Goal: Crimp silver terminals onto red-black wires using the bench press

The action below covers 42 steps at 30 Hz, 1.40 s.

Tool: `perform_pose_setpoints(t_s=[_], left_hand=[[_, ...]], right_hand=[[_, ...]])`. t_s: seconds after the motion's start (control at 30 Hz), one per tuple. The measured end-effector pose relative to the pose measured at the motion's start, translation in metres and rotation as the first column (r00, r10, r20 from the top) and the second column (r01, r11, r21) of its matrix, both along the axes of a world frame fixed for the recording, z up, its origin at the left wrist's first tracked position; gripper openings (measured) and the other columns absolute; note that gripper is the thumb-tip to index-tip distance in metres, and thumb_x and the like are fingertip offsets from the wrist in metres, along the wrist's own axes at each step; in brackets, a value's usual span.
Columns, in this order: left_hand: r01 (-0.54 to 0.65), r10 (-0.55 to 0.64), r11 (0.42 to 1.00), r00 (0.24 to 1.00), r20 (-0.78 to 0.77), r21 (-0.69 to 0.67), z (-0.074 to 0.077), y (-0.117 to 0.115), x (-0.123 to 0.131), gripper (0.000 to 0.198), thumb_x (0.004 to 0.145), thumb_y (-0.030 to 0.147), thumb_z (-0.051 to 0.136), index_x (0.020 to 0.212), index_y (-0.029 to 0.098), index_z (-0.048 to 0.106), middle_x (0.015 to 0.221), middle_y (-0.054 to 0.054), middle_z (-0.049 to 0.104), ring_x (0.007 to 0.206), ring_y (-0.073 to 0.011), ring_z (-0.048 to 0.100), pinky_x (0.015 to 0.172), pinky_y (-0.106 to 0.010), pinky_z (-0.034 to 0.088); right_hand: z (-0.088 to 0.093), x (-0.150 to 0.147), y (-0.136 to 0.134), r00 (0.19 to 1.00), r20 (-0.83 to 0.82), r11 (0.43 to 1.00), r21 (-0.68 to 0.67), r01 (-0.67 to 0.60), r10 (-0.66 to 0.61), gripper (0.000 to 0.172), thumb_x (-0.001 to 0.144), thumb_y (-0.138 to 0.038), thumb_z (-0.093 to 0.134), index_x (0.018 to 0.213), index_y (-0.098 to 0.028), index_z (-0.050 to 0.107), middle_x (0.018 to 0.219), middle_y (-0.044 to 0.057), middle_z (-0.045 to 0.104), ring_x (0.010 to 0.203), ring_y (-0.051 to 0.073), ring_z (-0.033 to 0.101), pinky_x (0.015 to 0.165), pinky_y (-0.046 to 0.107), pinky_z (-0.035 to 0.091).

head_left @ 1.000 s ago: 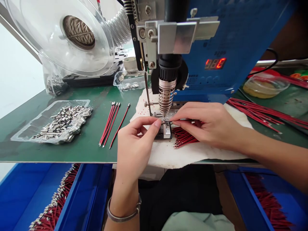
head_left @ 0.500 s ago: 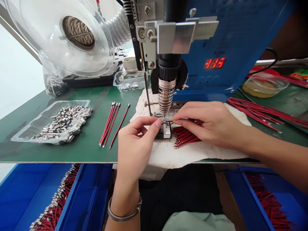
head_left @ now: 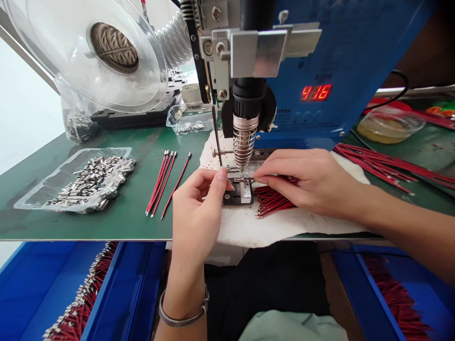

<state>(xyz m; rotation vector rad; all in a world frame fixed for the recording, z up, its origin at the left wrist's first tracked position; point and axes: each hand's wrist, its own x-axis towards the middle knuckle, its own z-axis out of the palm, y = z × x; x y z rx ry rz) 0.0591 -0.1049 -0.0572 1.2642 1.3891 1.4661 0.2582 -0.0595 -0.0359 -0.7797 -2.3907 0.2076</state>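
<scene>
At the small fixture under the soldering machine's tip, my right hand pinches a thin wire between thumb and fingertips. The wire's end lies over the fixture; its other end is hidden by the hand. Just left of the fixture is my left hand, thumb pressed against curled fingers; whatever they may hold is hidden. A bundle of red wires lies on the white cloth, partly beneath my right hand.
Several red wires with metal caps lie left of my left hand. Beyond them stands a clear tray of metal caps. The blue machine rises behind the fixture. More red wires lie right. Blue bins sit below the table edge.
My left hand has drawn back slightly left from the wire and the fixture, uncovering the fixture's left part. My right hand stays in place. The red display changed to 416.
</scene>
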Motion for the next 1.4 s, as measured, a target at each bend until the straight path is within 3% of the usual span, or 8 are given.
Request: perform_pose_setpoints(t_s=[0.37, 0.97, 1.4], left_hand=[[0.066, -0.067, 0.996, 0.998, 0.012, 0.061, -0.0087, 0.0026, -0.0047, 0.031, 0.095, 0.039, 0.063, 0.073, 0.017, 0.064, 0.069, 0.001, 0.062, 0.046, -0.0041, 0.032, 0.048, -0.022, 0.03], [0.062, -0.063, 0.996, 0.998, 0.012, 0.068, -0.0064, 0.0014, -0.0052, 0.033, 0.095, 0.037, 0.063, 0.069, 0.017, 0.063, 0.062, 0.001, 0.055, 0.052, -0.0065, 0.04, 0.053, -0.022, 0.035], [0.044, -0.044, 0.998, 0.999, 0.002, 0.049, -0.0059, 0.0017, -0.0045, 0.037, 0.095, 0.039, 0.062, 0.065, 0.017, 0.062, 0.058, 0.001, 0.053, 0.049, -0.0067, 0.037, 0.053, -0.023, 0.036]], right_hand=[[-0.0036, 0.0006, 0.0039, 0.999, 0.005, 0.998, 0.059, -0.035, 0.035, 0.019, 0.097, -0.016, 0.055, 0.098, -0.017, 0.073, 0.093, 0.005, 0.074, 0.082, 0.017, 0.068, 0.075, 0.03, 0.053], [-0.003, 0.0, 0.0031, 0.998, -0.018, 0.993, 0.106, -0.056, 0.058, 0.016, 0.095, -0.013, 0.057, 0.096, -0.016, 0.073, 0.089, 0.006, 0.073, 0.078, 0.016, 0.068, 0.07, 0.03, 0.054], [-0.0039, 0.0006, 0.0032, 0.998, -0.036, 0.995, 0.089, -0.055, 0.058, 0.016, 0.095, -0.012, 0.057, 0.096, -0.018, 0.072, 0.089, 0.005, 0.074, 0.079, 0.016, 0.068, 0.071, 0.03, 0.054]])
